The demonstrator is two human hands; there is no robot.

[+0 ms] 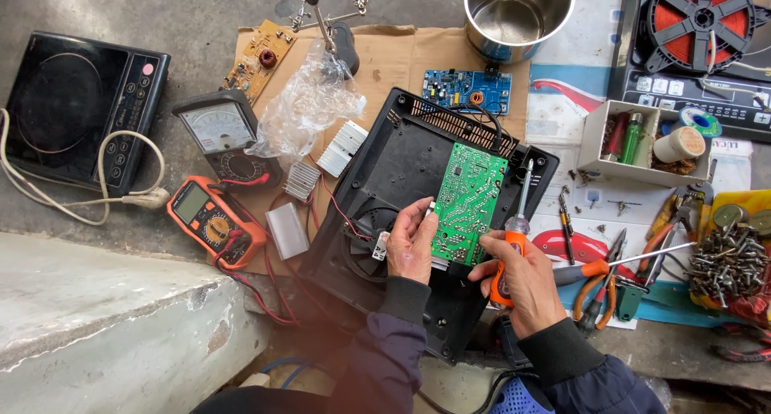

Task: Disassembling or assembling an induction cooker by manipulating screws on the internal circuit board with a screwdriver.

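Observation:
My left hand (411, 241) grips the left edge of a green circuit board (469, 199), holding it tilted over a black plastic appliance casing (401, 165). My right hand (522, 281) touches the board's lower right corner and holds an orange-handled screwdriver (516, 221), shaft pointing up along the board's right side. A round fan (363, 237) sits in the casing, left of my left hand. Red wires run from the casing toward the left.
An orange multimeter (210, 220), an analog meter (218, 129), heat sinks (341, 147) and a plastic bag (309, 101) lie left. A blue board (466, 87) and steel pot (518, 12) sit behind. Pliers (598, 289), a screw pile (727, 261), a parts box (642, 141) are right. An induction cooker (72, 109) is far left.

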